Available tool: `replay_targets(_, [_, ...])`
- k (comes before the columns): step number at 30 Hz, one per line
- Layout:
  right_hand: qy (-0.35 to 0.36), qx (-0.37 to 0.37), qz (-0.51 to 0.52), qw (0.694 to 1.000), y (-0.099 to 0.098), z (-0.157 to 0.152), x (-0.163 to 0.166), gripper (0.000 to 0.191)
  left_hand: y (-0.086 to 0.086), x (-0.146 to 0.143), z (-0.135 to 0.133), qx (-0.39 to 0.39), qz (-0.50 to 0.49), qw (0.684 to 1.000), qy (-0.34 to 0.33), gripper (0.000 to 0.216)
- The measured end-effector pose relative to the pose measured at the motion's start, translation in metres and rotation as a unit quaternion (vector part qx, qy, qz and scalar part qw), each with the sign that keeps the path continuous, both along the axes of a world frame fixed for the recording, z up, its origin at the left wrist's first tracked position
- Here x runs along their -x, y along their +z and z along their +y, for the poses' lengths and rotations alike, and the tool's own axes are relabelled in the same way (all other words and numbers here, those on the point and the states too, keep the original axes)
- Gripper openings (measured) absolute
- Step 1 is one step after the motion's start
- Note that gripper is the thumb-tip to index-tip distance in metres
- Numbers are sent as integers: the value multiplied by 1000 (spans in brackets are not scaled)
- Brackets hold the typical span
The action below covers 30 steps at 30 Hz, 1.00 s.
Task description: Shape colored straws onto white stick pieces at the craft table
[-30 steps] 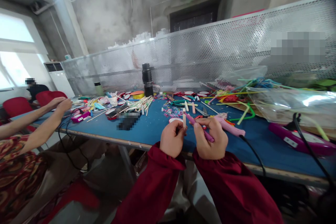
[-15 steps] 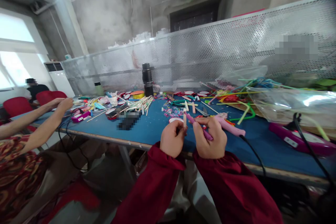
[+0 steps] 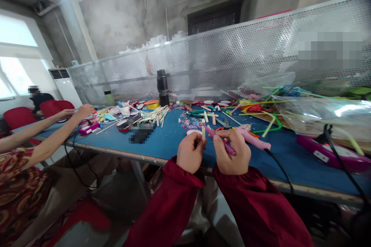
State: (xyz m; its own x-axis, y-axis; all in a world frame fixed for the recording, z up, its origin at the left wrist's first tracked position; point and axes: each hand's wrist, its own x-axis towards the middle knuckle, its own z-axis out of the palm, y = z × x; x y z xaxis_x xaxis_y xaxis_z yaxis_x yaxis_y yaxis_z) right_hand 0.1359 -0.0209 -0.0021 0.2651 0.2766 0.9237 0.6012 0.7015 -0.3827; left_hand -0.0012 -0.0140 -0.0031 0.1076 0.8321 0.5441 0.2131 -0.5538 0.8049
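Blue table (image 3: 171,142) fills most of my feed, cluttered across its far half. Mesh screen (image 3: 232,58) runs along the table's far edge. Clear bag (image 3: 319,117) of coloured straws lies on the table's right end. A co-worker's hand (image 3: 84,111) reaches onto the table's left end, not my person's. Black flask (image 3: 162,88) stands upright at the table's far side, with a stick pile (image 3: 156,115) just in front of it. Pink glue gun (image 3: 255,141) lies on the table just beyond the right hand, untouched, cord trailing off the near edge.

Both of the person's hands are over the table's near edge, close together. Left hand (image 3: 189,154) is closed in a narrow fist round the lower end of a pale stick (image 3: 203,131), held upright. Right hand (image 3: 232,154) pinches a purple strip (image 3: 212,132) between thumb and fingers, tilted, its upper tip meeting the stick about halfway up.

Progress, my read: early. The two pieces are brought together and gripped. The stick's top is bare, and I see no wrap or glue on it. Whether the tip merely touches or is stuck on, I can't tell; too small.
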Motion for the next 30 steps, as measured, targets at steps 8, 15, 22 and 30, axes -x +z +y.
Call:
replay_targets(8, [9,-1,7,1000,-2,2,0,8,0,1,0,2,11,1000,5,15])
replay_targets(15, [-9,2,21,1000,-3,2,0,9,2,1,0,-1,2,1000,4,15])
replay_targets(22, [5,-24,-16,1000,-4,7,-3,4,2,0,-1,-2,-4,1000,-2,16])
replay_targets(30, [-2,-5,4,1000,-4,5,-1,6,0,0,0,5,9,1000,3,13])
